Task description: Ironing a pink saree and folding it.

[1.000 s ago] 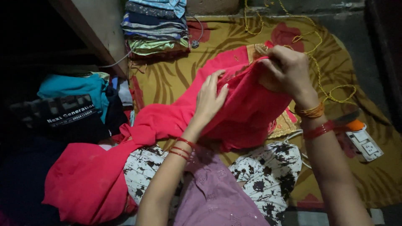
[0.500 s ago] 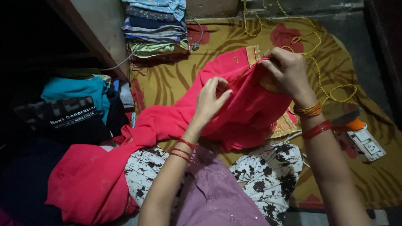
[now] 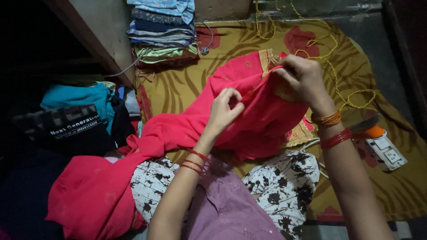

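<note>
Nearest the viewer, a mauve garment (image 3: 227, 211) and black-and-white printed trousers (image 3: 284, 182) cover the seated person's lap. A long red cloth (image 3: 178, 133) trails from a heap at the person's left knee, rises across the lap and is held up between both hands above a yellow floor mat with red flowers (image 3: 178, 89).

The left hand (image 3: 224, 109), wrist ringed with thin red bangles (image 3: 195, 162), pinches a fold of the red cloth, its fingertips closed on the fabric near the cloth's middle. The right hand (image 3: 302, 80), wearing orange and red bangles (image 3: 331, 129), grips the cloth's upper edge with fingers curled shut, beside a gold-patterned border (image 3: 267, 58).

To the person's right, a white power strip with an orange part (image 3: 384, 149) lies on the mat. To the left, a pile of dark and teal clothes (image 3: 80, 115) sits in shadow.

Farther off, a yellow cord (image 3: 333, 66) loops over the mat, and a stack of folded fabrics (image 3: 162, 31) rests against a pale wall edge (image 3: 98, 31).
</note>
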